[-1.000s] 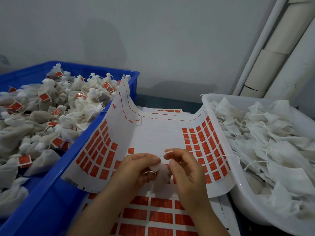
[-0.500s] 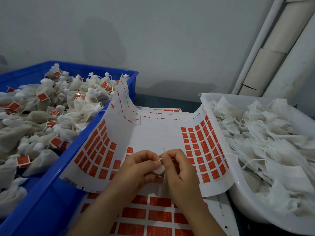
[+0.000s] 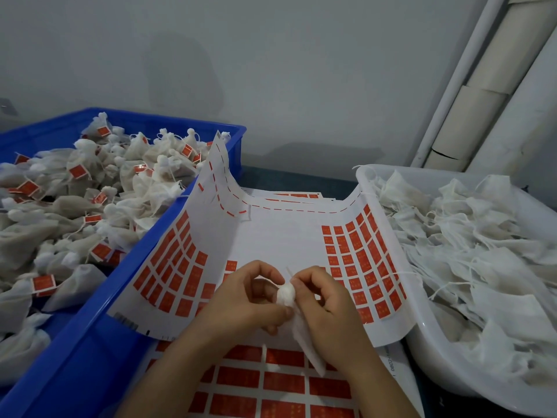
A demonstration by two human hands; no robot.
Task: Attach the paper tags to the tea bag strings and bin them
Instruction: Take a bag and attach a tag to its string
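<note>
A white tea bag (image 3: 286, 294) is held between both hands over the curled sticker sheet (image 3: 280, 236) of red paper tags. My left hand (image 3: 244, 300) grips its gathered white top. My right hand (image 3: 328, 300) pinches the thin string sticking up beside it, while the bag's body hangs down under the right palm. The blue bin (image 3: 99, 333) on the left holds several tea bags with red tags on them. A white tub (image 3: 431, 345) on the right is piled with untagged white bags.
A second sheet of red tags (image 3: 271, 384) lies flat under my wrists. White pipes (image 3: 470, 82) lean against the grey wall at the back right. The sticker sheet's edges curl up against both containers.
The gathered top of the tea bag now shows between my fingers. My right fingers have shifted onto the string, which now points up. Both hands stay in the same spot.
</note>
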